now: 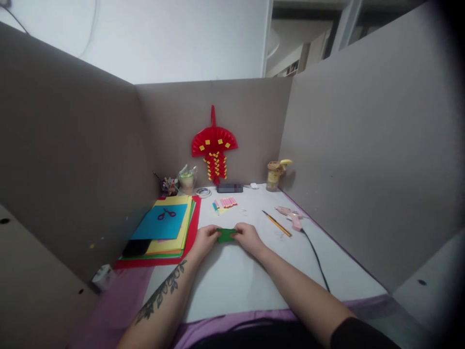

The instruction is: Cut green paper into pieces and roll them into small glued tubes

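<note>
- Dark clothing (254,338) sits at the bottom edge, purple cloth (232,323) just beyond it along the table's near side.
- Two forearms (169,295) reach over the white table (232,286); open surface spreads between them, up to the hands.
- Left hand (207,236) and right hand (247,236) are each clamped on one end of the green paper (226,235), fingers together, its long edges running side to side. It is over the table's middle; whether it touches down, I cannot tell.
- Leftward, room is tight: the paper stack (178,246) ends just beside the left hand, scissors (166,214) on top.
- Rightward, bare table parts the right hand from the pencil (278,224); the glue gun (295,219) lies beyond, near the right edge.
- Pink rolls (228,202) lie past the hands.
</note>
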`<state>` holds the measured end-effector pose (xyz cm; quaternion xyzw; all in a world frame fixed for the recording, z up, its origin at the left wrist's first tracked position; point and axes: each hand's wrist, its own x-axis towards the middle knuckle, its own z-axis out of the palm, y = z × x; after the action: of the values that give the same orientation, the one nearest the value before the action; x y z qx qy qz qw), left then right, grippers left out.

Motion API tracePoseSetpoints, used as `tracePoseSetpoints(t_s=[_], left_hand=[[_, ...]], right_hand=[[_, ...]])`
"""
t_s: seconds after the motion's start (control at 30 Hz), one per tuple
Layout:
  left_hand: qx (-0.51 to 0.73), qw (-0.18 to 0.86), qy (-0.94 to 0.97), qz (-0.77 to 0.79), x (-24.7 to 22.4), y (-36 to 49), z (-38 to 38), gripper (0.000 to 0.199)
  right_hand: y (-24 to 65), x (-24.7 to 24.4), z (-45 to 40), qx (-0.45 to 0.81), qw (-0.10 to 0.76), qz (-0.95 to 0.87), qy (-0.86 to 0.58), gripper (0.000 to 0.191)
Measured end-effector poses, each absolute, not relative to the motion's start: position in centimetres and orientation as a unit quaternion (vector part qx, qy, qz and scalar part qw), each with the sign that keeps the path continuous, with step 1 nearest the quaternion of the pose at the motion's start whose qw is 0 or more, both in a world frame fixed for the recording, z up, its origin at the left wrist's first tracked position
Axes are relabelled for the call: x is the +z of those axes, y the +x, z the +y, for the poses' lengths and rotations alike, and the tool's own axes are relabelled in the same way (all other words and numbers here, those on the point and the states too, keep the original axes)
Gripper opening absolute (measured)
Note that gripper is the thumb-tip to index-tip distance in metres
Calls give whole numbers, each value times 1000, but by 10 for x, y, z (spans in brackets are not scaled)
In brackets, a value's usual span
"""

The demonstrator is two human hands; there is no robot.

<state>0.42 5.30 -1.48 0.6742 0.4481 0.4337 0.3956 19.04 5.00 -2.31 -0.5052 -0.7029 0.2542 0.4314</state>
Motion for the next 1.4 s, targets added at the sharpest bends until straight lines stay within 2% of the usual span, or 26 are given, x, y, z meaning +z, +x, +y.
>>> tracePoseSetpoints(t_s=[0.13,0.23,0.37,0.5,0.63,0.93,1.07,1.23,1.4], left_hand=[[425,356,711,431,-10,3,47,24],[428,325,727,427,-5,2,43,29],[450,307,716,438,-2,3,41,32],[448,324,711,435,-2,5,41,33],[454,356,698,426,-3,6,41,33],[511,415,616,433,-7,6,48,35],[506,439,601,436,-13,10,50,34],[438,414,631,488,-18,14,50,37],[449,404,621,499,-20,11,53,36]], right_hand=[[194,-18,46,197,474,-727,-456,11],[193,-17,44,199,473,-731,-450,12],[189,-16,44,262,462,-700,-477,15],[187,-13,40,351,504,-649,-448,17],[189,-11,39,356,530,-645,-421,21],[186,-23,46,389,461,-658,-450,22],[187,-23,48,385,475,-635,-472,22],[189,-24,51,394,489,-613,-479,23],[189,-29,55,416,457,-636,-462,25]])
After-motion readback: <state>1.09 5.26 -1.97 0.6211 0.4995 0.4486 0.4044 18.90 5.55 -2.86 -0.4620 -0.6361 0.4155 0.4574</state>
